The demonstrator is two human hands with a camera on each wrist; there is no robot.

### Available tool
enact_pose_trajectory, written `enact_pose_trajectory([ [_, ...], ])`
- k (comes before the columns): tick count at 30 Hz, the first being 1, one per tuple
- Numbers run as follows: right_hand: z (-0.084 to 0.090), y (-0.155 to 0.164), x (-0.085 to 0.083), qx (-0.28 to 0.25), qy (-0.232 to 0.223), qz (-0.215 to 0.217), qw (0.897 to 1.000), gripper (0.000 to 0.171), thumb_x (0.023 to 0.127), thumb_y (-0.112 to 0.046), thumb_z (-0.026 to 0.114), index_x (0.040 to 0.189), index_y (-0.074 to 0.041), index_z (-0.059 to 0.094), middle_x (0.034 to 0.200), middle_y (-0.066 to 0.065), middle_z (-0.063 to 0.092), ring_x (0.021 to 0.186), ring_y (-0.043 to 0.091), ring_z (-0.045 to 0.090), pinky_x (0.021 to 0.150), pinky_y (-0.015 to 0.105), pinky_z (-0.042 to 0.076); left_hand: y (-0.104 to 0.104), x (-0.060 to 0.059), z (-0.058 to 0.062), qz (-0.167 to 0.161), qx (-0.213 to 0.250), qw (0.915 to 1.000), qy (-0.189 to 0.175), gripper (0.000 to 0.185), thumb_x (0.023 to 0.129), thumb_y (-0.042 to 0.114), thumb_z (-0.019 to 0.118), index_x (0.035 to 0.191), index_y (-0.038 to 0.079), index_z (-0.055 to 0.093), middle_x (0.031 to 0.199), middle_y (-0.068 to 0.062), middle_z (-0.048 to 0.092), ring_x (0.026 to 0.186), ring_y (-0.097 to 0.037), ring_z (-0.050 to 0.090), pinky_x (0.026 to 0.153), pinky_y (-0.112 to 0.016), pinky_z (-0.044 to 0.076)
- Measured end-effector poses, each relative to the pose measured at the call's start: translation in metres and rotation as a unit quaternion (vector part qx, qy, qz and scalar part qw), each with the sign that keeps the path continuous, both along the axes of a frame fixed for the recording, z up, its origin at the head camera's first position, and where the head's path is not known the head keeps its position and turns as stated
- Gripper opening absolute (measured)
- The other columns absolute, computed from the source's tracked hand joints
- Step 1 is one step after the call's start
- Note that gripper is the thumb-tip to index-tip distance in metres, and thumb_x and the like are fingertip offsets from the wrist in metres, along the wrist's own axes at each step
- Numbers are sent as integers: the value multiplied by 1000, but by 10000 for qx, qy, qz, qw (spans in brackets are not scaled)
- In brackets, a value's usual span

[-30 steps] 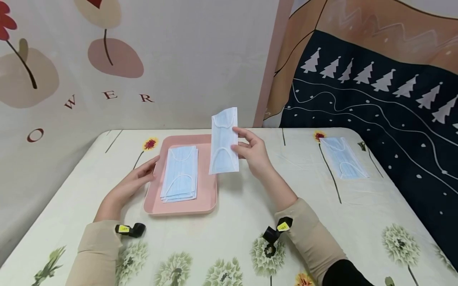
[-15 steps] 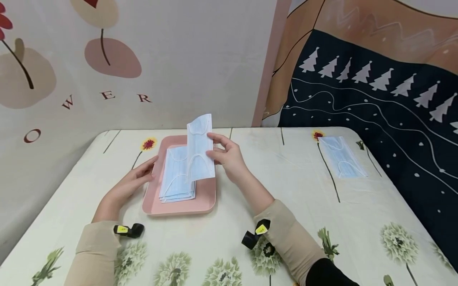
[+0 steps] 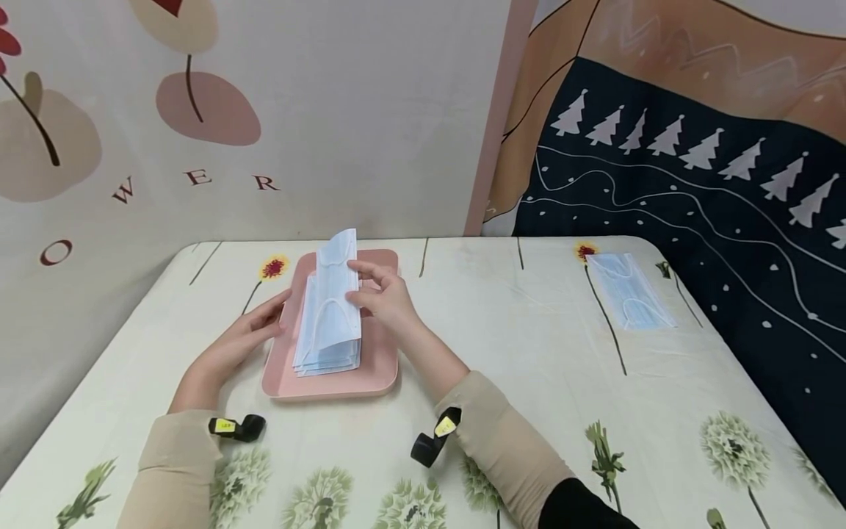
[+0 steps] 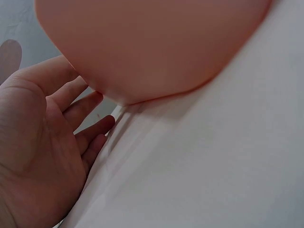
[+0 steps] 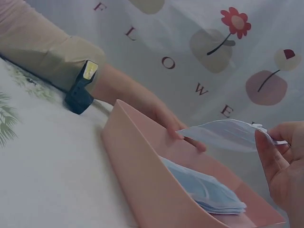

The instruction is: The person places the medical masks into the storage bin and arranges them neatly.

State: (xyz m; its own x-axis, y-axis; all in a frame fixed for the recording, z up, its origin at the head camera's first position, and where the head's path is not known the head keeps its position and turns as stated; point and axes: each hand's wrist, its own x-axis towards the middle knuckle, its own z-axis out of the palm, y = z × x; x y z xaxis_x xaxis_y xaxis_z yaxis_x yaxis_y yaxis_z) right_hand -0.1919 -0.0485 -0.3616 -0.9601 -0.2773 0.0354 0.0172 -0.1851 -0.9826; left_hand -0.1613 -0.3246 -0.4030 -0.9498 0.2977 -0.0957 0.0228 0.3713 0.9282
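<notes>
- A pale blue face mask [image 3: 335, 294] is pinched along its right edge by the right hand [image 3: 382, 295], thumb and fingertips closed on it; its upper end is tilted up and away while its lower end is brought down onto the stack of masks [image 3: 328, 351] in the pink tray [image 3: 382, 367].
- In the right wrist view the held mask [image 5: 228, 135] is seen arched above the tray, with the stack [image 5: 209, 192] lying flat under it.
- Compared with a second ago, the mask has been carried leftward from just beside the tray's right edge to a place over the stack, and lowered; half a second ago it was only partly over the stack.
- The right forearm has been drawn leftward with it.
- The left hand [image 3: 241, 339] is kept where it was, fingers relaxed and nearly straight, resting against the tray's left rim; nothing is gripped by it.
- In the left wrist view the fingers [image 4: 90, 102] are seen touching the tray's outer wall [image 4: 152, 47].
- A bare strip of tray floor is left to the right of the stack.
- Open tablecloth [image 3: 502, 323] is left right of the tray.
- A single mask [image 3: 629, 292] is laid well apart, near the table's right edge.
</notes>
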Motion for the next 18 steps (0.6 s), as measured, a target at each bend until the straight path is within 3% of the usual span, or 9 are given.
enact_pose_trajectory([
  [11,-12,-25,-5,162,-118,-162,9997,48,81,11,67,123,-12,66,100,-2,59,72,13,62,60,29,55,2,2,2,-1,58,10000,-6,67,99,19,55,154,13,19,157,-18,15,141,-38,12,91,-2,27],
  [18,-19,-38,-6,217,-501,-329,9980,47,77,11,70,116,-15,70,96,-3,57,67,12,59,56,25,53,1,2,2,-20,93,10000,-19,66,99,19,55,154,16,19,157,-17,16,141,-37,13,91,-3,28],
])
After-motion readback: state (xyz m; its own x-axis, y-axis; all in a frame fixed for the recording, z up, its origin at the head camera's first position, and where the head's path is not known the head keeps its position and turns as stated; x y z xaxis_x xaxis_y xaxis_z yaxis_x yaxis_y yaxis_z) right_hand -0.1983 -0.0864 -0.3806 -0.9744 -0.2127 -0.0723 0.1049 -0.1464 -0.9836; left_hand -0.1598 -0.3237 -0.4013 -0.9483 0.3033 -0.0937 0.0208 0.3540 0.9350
